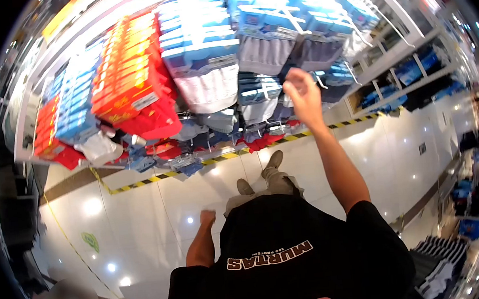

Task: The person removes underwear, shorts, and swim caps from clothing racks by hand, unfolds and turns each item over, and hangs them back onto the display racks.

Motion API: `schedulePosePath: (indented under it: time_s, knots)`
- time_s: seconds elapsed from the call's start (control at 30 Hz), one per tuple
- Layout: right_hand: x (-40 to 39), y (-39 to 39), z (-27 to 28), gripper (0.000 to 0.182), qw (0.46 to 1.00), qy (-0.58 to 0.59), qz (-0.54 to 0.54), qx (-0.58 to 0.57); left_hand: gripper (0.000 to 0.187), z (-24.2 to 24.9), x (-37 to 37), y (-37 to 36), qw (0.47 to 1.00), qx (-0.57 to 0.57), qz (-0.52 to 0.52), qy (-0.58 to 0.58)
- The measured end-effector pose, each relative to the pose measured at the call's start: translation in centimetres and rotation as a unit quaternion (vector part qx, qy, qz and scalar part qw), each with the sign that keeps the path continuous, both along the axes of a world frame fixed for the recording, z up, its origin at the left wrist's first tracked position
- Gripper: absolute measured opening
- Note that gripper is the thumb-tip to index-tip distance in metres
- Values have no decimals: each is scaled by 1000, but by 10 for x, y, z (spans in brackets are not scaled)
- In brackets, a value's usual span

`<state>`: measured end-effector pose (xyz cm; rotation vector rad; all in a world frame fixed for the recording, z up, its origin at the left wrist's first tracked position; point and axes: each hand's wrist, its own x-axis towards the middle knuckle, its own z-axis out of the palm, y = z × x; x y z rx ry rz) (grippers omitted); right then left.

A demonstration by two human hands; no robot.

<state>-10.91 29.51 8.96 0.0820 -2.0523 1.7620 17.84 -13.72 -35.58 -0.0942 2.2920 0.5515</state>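
My right hand [302, 90] is raised to the display rack, thumb apart from the slightly bent fingers, holding nothing that shows. It overlaps the lower row of blue-carded garment packs [260, 88] in this view. Above it hang more blue-carded packs [265, 22] with grey folded cloth [265, 55] below the cards. My left hand [207, 216] hangs low at my side over the floor, away from the rack, its fingers curled in.
Orange-carded packs with red cloth [148, 120] hang toward the left of the white rack [411, 26]. Yellow-black tape [134, 187] runs along the tiled floor [144, 232] before it. My shoes [273, 162] stand near the tape. Shelves of dark clothing [470, 186] line the right side.
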Motion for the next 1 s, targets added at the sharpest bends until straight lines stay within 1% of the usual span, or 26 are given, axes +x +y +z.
schedulePosePath:
  time_s: [0.03, 0.1, 0.17, 0.2, 0.23, 0.3, 0.33, 0.37, 0.4, 0.43, 0.47, 0.5, 0.53, 0.57, 0.63, 0.7, 0.77, 0.8, 0.83, 0.9, 0.97, 1.0]
  knots:
    - [18, 7, -15, 32, 999, -26, 15, 41, 32, 43, 14, 4, 949, -15, 296, -105]
    - [57, 21, -46, 29, 984, -155, 65, 51, 25, 33, 42, -18, 937, 59, 325, -116]
    - [89, 48, -102, 28, 964, -225, 94, 105, 21, 70, 42, -12, 916, 73, 361, -157]
    - [106, 66, -137, 29, 951, -259, 78, 152, 19, 80, 39, -10, 919, 81, 347, -167]
    - [125, 85, -175, 31, 933, -293, 63, 199, 19, 80, 33, -7, 920, 75, 345, -168]
    - [175, 125, -255, 33, 910, -353, 2, 216, 18, 78, 14, 1, 922, 62, 343, -166]
    - [213, 160, -329, 33, 913, -357, 24, 197, 20, 82, -2, 12, 936, 64, 317, -138]
    - [249, 175, -353, 31, 851, -507, -38, 129, 23, 71, -18, 18, 948, 112, 280, -106]
    - [276, 177, -339, 33, 775, -576, -6, 260, 25, 57, -35, 25, 954, 160, 242, -74]
    - [304, 187, -359, 33, 721, -675, -50, 149, 28, 65, -58, 49, 956, 155, 246, -43]
    - [324, 193, -381, 33, 649, -754, -91, 33, 26, 74, -83, 70, 946, 182, 265, -31]
    - [336, 181, -354, 30, 671, -732, -113, 26, 24, 80, -107, 92, 939, 213, 271, -16]
    - [350, 174, -336, 22, 725, -674, -142, -12, 22, 85, -126, 115, 929, 245, 276, -5]
    - [357, 173, -331, 18, 736, -661, -127, -67, 21, 93, -147, 135, 931, 263, 253, 1]
    - [362, 167, -316, 18, 741, -640, -165, -123, 21, 105, -179, 174, 938, 285, 195, 12]
    - [363, 176, -319, 19, 755, -618, -167, -140, 20, 128, -201, 220, 948, 280, 149, 35]
    - [356, 185, -323, 20, 769, -598, -177, -141, 20, 148, -214, 269, 937, 326, 121, 35]
    - [351, 193, -322, 21, 773, -592, -188, -134, 20, 177, -219, 295, 938, 336, 66, 46]
    - [347, 201, -320, 23, 775, -587, -199, -125, 20, 201, -222, 322, 934, 351, 33, 61]
    - [343, 218, -325, 21, 783, -571, -195, -153, 19, 241, -228, 375, 920, 381, -32, 88]
    - [344, 242, -345, 21, 793, -547, -195, -185, 18, 272, -235, 425, 907, 391, -73, 138]
    - [341, 250, -342, 22, 792, -542, -201, -198, 17, 290, -240, 448, 899, 396, -93, 163]
